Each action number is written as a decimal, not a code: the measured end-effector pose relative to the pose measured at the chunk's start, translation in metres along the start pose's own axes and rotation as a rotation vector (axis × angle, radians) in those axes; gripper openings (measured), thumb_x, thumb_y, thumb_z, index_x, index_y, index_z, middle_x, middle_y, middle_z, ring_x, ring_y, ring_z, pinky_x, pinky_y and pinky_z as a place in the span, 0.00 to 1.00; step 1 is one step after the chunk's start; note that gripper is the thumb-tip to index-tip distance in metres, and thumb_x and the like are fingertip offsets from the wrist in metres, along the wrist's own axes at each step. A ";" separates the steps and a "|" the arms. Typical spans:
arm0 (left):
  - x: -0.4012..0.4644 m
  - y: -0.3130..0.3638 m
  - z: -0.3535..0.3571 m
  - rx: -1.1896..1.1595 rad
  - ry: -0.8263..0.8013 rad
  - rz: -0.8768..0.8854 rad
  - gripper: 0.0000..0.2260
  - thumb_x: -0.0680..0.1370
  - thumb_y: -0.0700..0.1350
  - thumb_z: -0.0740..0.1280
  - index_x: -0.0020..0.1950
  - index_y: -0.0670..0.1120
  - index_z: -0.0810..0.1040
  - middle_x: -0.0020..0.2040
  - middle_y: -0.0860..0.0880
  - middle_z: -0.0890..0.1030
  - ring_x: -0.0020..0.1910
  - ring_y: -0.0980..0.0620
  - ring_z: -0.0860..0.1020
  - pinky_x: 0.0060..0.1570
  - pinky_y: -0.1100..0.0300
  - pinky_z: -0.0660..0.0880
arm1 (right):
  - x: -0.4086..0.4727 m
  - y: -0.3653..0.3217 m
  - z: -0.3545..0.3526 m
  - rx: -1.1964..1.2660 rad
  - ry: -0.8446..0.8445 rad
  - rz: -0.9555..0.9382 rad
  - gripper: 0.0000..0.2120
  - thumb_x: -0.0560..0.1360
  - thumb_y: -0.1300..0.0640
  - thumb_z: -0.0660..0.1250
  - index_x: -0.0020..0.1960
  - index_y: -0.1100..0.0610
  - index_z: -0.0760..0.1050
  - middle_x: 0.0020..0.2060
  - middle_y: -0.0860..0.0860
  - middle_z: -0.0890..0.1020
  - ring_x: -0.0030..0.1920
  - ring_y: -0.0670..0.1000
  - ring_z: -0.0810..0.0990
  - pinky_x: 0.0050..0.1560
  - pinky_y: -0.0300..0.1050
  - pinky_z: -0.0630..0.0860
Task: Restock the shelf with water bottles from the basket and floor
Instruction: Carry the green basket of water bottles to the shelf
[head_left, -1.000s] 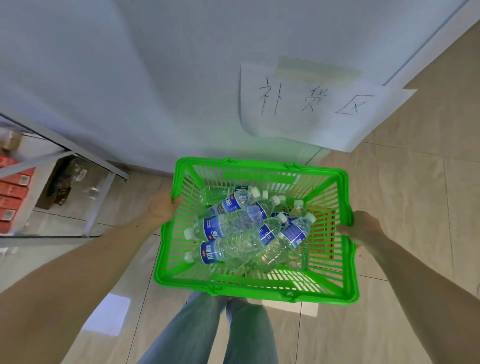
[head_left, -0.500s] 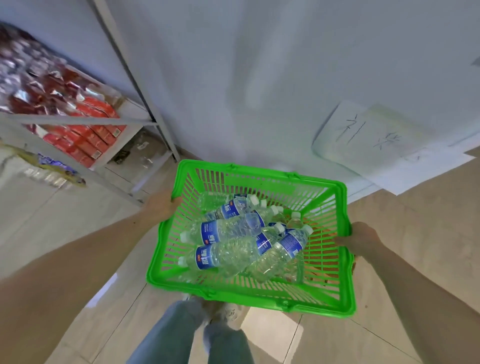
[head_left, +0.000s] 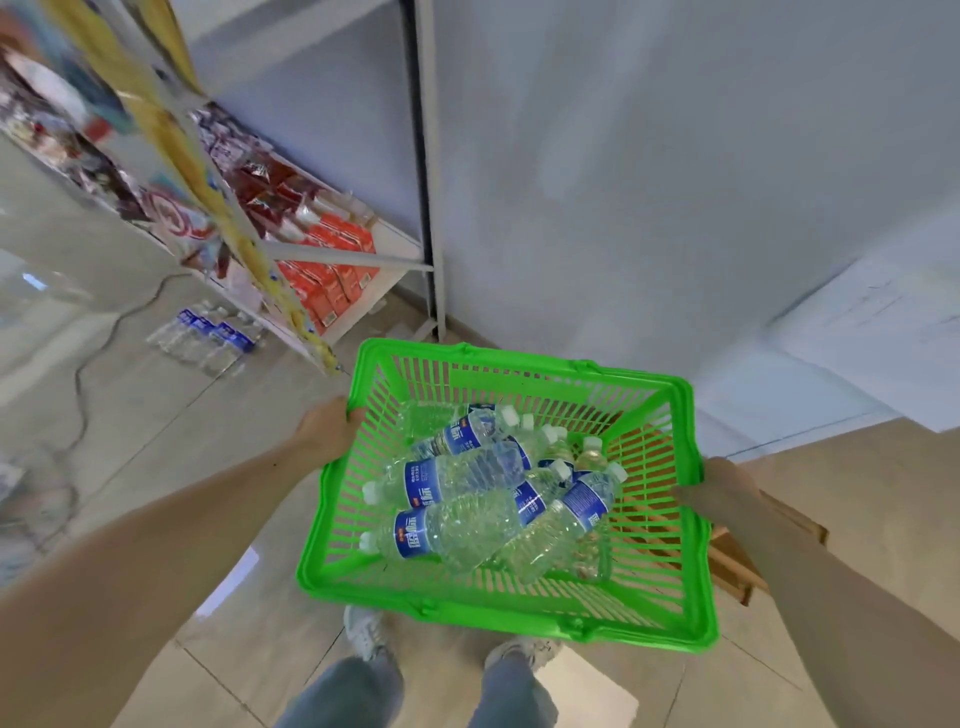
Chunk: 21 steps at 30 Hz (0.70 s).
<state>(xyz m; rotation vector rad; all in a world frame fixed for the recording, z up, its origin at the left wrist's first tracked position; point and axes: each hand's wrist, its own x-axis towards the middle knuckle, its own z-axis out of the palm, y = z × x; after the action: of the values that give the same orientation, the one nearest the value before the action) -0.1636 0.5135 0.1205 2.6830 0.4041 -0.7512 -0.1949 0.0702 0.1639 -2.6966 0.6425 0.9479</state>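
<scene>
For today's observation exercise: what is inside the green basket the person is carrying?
The green basket holds a loose pile of water bottles, lying on their sides with blue labels and white caps. The lower bottles are partly covered by the upper ones, so an exact count cannot be given.

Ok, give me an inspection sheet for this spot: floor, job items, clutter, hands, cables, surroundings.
Surface: tiled floor, glossy, light patches on it.
Job's things: green basket carried above the floor, water bottles piled lying inside; more bottles on the floor by the shelf.
Clutter: wooden piece under the basket's right side.
Hands: left hand grips the left rim, right hand grips the right rim.
Cables: one cable snaking across the floor at left.
Surroundings: shelf with red packs, grey wall, paper on it.
</scene>
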 end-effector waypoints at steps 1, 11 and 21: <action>0.002 -0.014 -0.006 0.009 0.001 0.004 0.18 0.83 0.51 0.53 0.55 0.37 0.71 0.51 0.37 0.79 0.51 0.39 0.78 0.50 0.53 0.72 | -0.006 -0.012 0.008 0.010 0.001 0.000 0.13 0.73 0.54 0.69 0.53 0.60 0.77 0.45 0.55 0.81 0.47 0.55 0.79 0.43 0.43 0.74; -0.004 -0.142 -0.036 -0.044 0.015 -0.097 0.16 0.82 0.50 0.55 0.52 0.38 0.73 0.49 0.38 0.79 0.51 0.40 0.77 0.48 0.54 0.72 | -0.042 -0.118 0.052 0.019 -0.062 -0.038 0.10 0.71 0.56 0.70 0.35 0.56 0.72 0.40 0.55 0.80 0.43 0.54 0.79 0.46 0.46 0.77; 0.015 -0.261 -0.068 -0.091 -0.019 -0.102 0.14 0.82 0.51 0.54 0.46 0.42 0.69 0.42 0.44 0.75 0.41 0.46 0.74 0.41 0.57 0.69 | -0.084 -0.226 0.092 -0.069 -0.062 -0.016 0.12 0.72 0.53 0.70 0.48 0.62 0.76 0.44 0.55 0.79 0.52 0.56 0.81 0.51 0.47 0.77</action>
<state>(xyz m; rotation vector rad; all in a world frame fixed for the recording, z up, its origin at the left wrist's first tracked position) -0.2123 0.7789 0.1072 2.5852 0.5608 -0.7672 -0.1979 0.3282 0.1586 -2.7157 0.5859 1.0637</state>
